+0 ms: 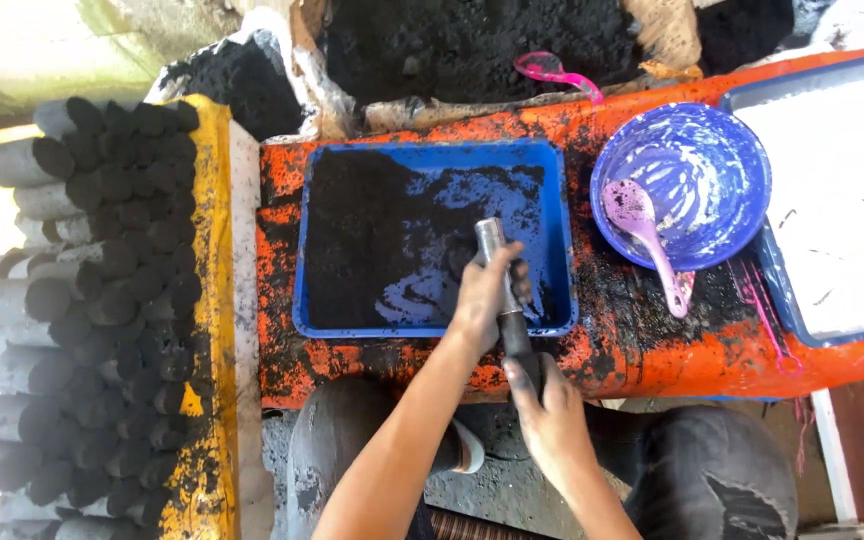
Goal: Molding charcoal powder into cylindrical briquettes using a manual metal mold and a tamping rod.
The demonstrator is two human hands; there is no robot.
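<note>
Both hands hold a narrow metal tube [493, 243] that slants over the near right corner of a blue tray [556, 200] of black powder. My left hand [482, 295] wraps the tube's middle, fingers closed around it. At the tube's dark lower end my right hand [547, 405] grips it, just past the near edge of the orange bench [642, 340]. The tube's grey upper end points into the tray. Black powder [362, 235] fills the tray's left half; its right half shows smeared blue bottom.
A stack of several black cylinders [102, 290] lies at the left beside a yellow board [214, 250]. A blue bowl [722, 150] with a pink spoon [642, 225] stands right of the tray. A white-filled tray [842, 200] is far right. A pink scoop [552, 72] rests by the powder heap [472, 45].
</note>
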